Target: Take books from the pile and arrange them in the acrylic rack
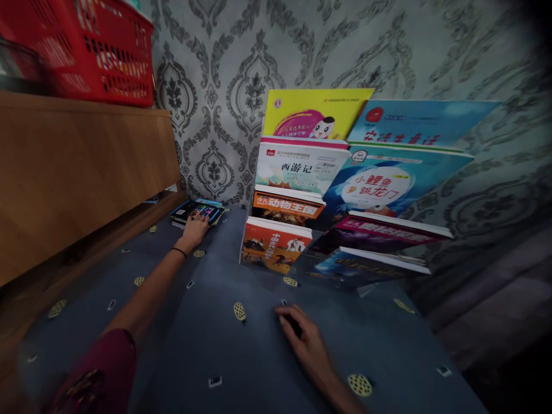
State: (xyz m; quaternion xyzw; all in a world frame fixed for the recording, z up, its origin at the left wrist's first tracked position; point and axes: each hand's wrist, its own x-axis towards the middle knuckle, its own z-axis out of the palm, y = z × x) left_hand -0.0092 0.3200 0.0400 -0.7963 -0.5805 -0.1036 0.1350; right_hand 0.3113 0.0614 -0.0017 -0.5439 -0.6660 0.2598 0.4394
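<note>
seemingly, the left hand (pixel 196 229) touches the stacked books (pixel 184 212).

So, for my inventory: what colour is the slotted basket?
The basket is red, clearest in the head view.

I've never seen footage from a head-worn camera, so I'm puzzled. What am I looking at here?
No machine here: these are a person's own bare hands, seen by a camera on their head looking forward and down. The left hand lies on a low pile of books; whether it grips one is unclear. The right hand, fingers loosely bent, shows nothing in it. Below spreads a dark blue patterned cloth, with upright books in two columns. At left, a red basket sits on a wooden cabinet.
</note>
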